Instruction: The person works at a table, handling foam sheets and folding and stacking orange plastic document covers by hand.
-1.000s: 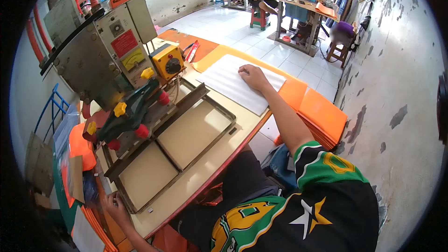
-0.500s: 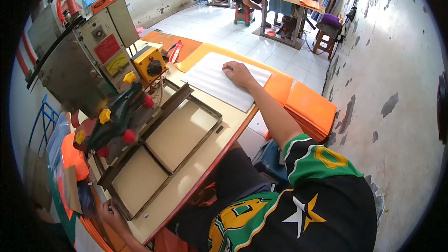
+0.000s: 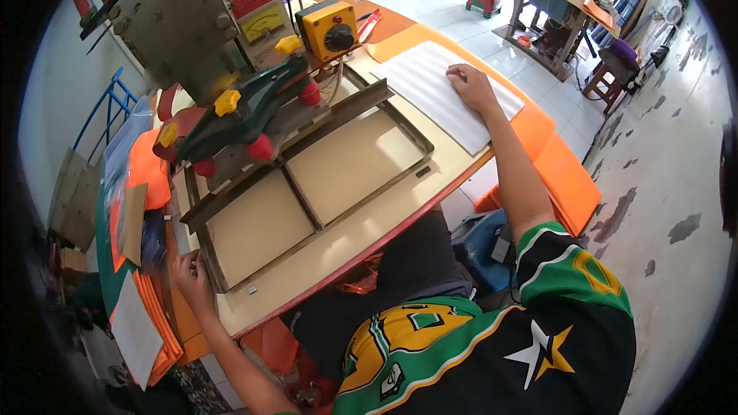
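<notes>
My right hand (image 3: pixel 472 87) rests on a white foam-like sheet (image 3: pixel 424 77) at the far side of the worktable, its fingers curled in with nothing visible in them. At the table's left end, my left hand (image 3: pixel 192 280) is beside the near corner of a rectangular metal frame (image 3: pixel 319 229). Its fingers are bent together, and I cannot make out whether anything is between them. The frame lies on the cream tabletop (image 3: pixel 346 261), split in two by a crossbar. Over its back side stands a press head (image 3: pixel 246 111) with yellow knobs and red feet.
A yellow control box (image 3: pixel 329 29) stands behind the frame. Orange sheets (image 3: pixel 565 184) are stacked at the right, with more folded orange material (image 3: pixel 154 323) at lower left. A peeling wall (image 3: pixel 661 184) runs along the right. Another worktable (image 3: pixel 565 0) stands in the background.
My view has turned left and down, so everything appears shifted to the right and the table's left end shows more. Both hands stay at about the same places on the table.
</notes>
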Available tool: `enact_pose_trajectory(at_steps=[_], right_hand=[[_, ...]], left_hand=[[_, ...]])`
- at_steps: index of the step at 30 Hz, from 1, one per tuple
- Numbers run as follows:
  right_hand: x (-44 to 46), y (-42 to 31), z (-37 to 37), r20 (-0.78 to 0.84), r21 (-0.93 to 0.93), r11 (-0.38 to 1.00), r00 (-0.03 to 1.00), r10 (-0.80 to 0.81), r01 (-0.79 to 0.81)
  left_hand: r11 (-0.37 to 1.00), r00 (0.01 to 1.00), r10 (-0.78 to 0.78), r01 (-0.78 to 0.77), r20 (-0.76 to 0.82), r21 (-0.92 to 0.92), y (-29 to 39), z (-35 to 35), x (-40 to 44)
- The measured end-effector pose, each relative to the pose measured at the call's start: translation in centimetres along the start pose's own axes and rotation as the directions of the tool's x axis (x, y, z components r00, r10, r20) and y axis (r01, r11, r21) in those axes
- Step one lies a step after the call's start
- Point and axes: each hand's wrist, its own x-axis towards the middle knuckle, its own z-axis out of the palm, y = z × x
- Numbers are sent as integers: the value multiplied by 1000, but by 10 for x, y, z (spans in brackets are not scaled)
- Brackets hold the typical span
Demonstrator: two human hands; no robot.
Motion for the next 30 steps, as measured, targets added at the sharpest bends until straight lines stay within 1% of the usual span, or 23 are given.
enact_pose_trajectory(at_steps=[1,3,4,6,8,9,10,13,15,17,19,21,25,27,29,30], right_hand=[[1,1,-1,11,-13,1000,1000,9,-9],[1,1,0,8,-7,1000,1000,0,0],[2,2,0,4,0,1000,1000,-9,9],[1,0,-1,5,-13,1000,1000,-14,14],[0,-2,-3,9,-29,999,1000,-16,16],[0,-2,-2,8,2,1000,1000,-7,7],[1,-1,-1,8,34,999,1000,2,-2],[1,0,-1,0,19,1000,1000,-20,20],[0,-1,-3,6,19,1000,1000,-11,11],[0,-4,-2,11,24,1000,1000,-1,1],[0,1,1,-19,69,997,999,-34,35],[1,4,2,-24,55,998,999,-38,39],[1,1,-1,-9,26,999,999,-41,41],[1,1,-2,16,4,1000,1000,-27,27],[0,3,1,-24,65,996,998,-65,66],[0,1,2,-25,63,996,998,-62,64]], left_hand=[[1000,1000,-2,2,-3,1,-1,0,0],[997,1000,14,-16,26,70,-3,0,1],[998,1000,18,-20,25,68,-8,2,1],[994,996,93,-92,-13,63,-15,5,1],[997,997,78,-79,13,23,-13,4,0],[998,997,59,-59,40,-10,-10,3,-1],[998,997,61,-61,42,-13,-8,3,-1],[997,998,61,-60,10,-41,-4,4,-3],[997,997,80,-80,23,19,-6,4,-3],[996,995,84,-84,49,15,-9,3,-1],[996,993,92,-93,76,11,-13,2,0],[999,997,50,-50,51,5,-17,6,-1],[993,995,98,-98,13,58,-17,6,-1],[983,989,150,-148,-13,107,-16,6,-1],[987,991,136,-135,-13,87,-9,5,-2],[991,993,120,-118,-16,69,-5,4,-2]])
